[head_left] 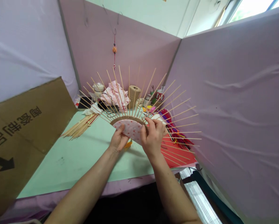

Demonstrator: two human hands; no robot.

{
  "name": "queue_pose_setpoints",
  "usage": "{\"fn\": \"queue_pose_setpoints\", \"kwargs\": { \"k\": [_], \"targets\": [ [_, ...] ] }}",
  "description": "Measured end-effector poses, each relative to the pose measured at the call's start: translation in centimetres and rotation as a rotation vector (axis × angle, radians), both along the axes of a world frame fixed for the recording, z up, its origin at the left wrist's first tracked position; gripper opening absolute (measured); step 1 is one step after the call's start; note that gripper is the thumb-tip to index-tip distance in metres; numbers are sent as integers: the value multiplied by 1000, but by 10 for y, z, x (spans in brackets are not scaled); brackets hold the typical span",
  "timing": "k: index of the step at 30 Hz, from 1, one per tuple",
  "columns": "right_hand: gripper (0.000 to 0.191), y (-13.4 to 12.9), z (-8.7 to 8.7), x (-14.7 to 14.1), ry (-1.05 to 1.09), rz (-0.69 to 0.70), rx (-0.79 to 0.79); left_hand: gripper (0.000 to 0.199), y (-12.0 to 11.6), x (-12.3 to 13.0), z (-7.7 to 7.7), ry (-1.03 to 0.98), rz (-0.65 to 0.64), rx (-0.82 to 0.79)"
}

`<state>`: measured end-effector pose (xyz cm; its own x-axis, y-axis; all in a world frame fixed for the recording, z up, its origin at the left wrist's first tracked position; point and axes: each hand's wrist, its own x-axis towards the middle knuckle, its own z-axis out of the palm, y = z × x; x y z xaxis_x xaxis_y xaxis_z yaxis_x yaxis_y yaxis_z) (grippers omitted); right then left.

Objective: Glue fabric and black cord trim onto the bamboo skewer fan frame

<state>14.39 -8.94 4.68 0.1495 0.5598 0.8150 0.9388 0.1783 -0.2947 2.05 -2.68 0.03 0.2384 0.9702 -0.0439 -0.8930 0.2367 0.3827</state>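
A half-round piece covered in pink patterned cloth [132, 128] is held up above the table, with a brown twine band [127, 118] along its curved edge. Many thin wooden sticks [177, 113] fan outward from that band. My left hand [119, 139] grips the cloth piece at its lower left, thumb on top of the cloth. At the right end of the band, my right hand [153, 135] is closed with fingertips pinched near the twine and stick bases. What exactly lies between those fingertips is hidden.
A bundle of loose sticks [81, 126] lies on the green tabletop [83, 161] at left, beside a cardboard sheet [25, 133]. Behind are a twine spool [134, 93] and crumpled pink cloth [116, 95]. Red paper [174, 155] and coloured pipe cleaners [180, 138] lie at right.
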Motion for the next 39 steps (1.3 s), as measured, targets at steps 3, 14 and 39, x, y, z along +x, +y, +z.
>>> {"fn": "queue_pose_setpoints", "kwargs": {
  "k": [3,14,39],
  "targets": [
    [28,-3,-5,4,-5,-19,22,28,1,-1,0,-19,-18,-32],
    [28,1,-5,-4,-92,-89,-95,21,1,-2,0,-4,-11,-35],
    [17,-47,-25,-8,72,432,172,22,5,-7,4,1,9,-95]
  ]
}}
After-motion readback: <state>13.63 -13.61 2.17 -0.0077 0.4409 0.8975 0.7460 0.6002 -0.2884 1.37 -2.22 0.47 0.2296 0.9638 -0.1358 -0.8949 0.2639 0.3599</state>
